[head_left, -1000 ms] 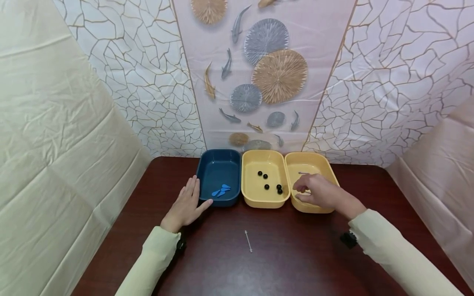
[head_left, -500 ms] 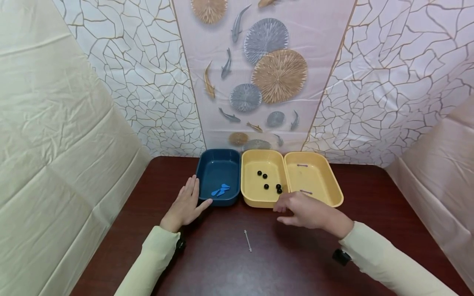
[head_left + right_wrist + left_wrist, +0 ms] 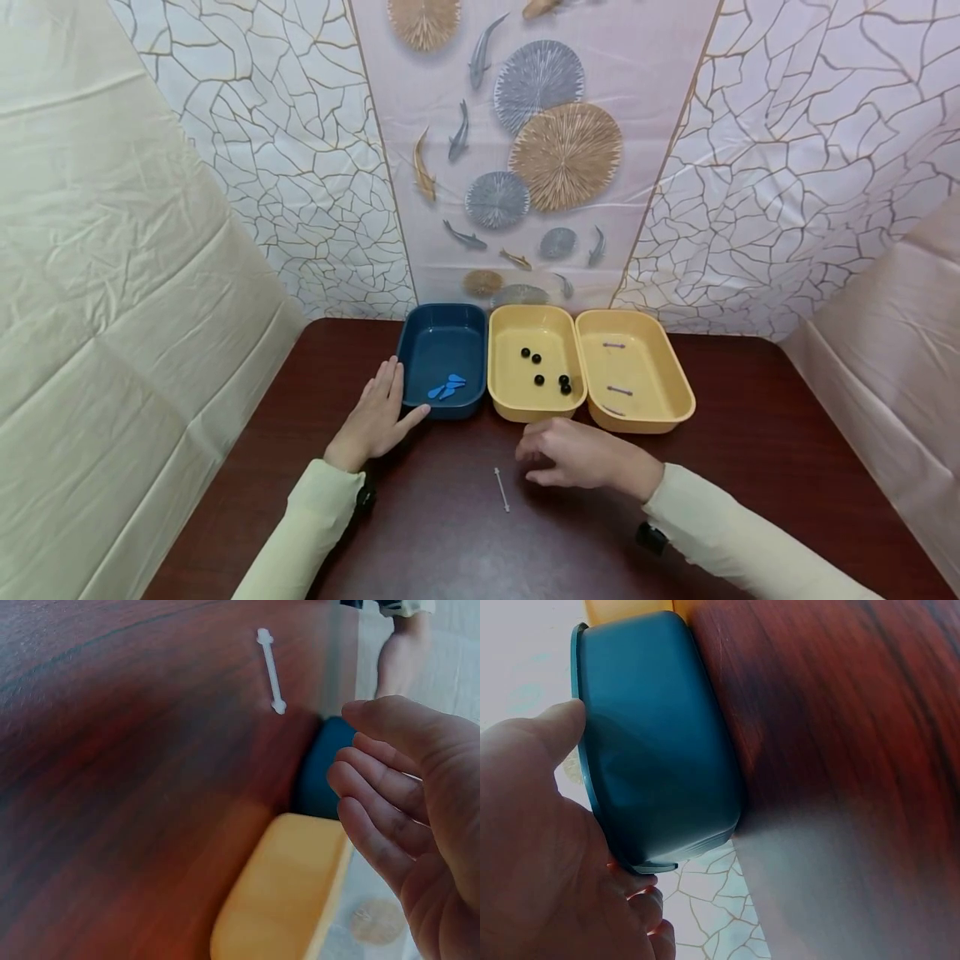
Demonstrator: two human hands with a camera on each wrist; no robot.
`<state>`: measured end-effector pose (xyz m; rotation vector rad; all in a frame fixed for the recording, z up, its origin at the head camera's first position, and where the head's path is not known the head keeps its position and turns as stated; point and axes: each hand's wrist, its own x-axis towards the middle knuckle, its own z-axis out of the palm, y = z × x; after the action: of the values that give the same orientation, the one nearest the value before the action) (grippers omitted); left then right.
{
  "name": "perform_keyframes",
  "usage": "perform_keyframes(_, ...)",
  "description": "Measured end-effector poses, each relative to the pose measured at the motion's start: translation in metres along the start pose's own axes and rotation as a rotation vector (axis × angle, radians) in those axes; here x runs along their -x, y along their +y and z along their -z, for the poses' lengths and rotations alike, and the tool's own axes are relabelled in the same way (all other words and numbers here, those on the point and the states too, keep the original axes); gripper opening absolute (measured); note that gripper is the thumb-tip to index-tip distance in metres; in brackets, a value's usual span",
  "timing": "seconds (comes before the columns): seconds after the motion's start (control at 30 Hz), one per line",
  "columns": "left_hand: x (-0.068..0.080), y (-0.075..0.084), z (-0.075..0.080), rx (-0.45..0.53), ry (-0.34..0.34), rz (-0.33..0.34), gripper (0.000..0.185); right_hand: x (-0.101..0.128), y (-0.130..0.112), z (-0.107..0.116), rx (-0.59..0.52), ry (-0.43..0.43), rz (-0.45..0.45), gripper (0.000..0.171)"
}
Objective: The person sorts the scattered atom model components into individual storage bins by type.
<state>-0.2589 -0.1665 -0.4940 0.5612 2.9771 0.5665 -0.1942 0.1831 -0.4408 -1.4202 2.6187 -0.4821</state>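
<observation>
**Inspector:** Status of the sorting?

**Assessor:** Blue tray (image 3: pixel 442 354) holds blue pieces (image 3: pixel 447 387); middle tray (image 3: pixel 536 404) holds five black beads (image 3: pixel 539 379); right tray (image 3: pixel 678 392) holds three swabs (image 3: pixel 619 389). I judge these as sorted. One swab (image 3: pixel 502 488) lies loose on the tabletop (image 3: pixel 750 467).

**Inspector:** Hands?

**Assessor:** Right hand (image 3: pixel 573 454) hovers just beside that swab, grip empty, fingers (image 3: pixel 375 791) loosely curled. Left hand (image 3: pixel 372 417) rests flat against the blue tray, fingers straight. By my reading, one piece is left.
</observation>
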Motion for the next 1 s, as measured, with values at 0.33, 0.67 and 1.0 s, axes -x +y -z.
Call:
perform_keyframes(0.33,0.002,-0.001,0.000,0.003,0.011,-0.002,0.096,-0.025,0.013,-0.032,-0.018,-0.020,0.041,0.015)
perform_keyframes(0.67,0.002,0.000,0.001,-0.006,-0.001,0.006,0.096,-0.041,0.019,-0.043,-0.020,-0.066,0.051,0.017)
perform_keyframes(1.0,0.001,-0.001,-0.001,0.000,0.020,-0.005,0.095,-0.052,0.015,-0.042,0.095,-0.129,0.131,0.015)
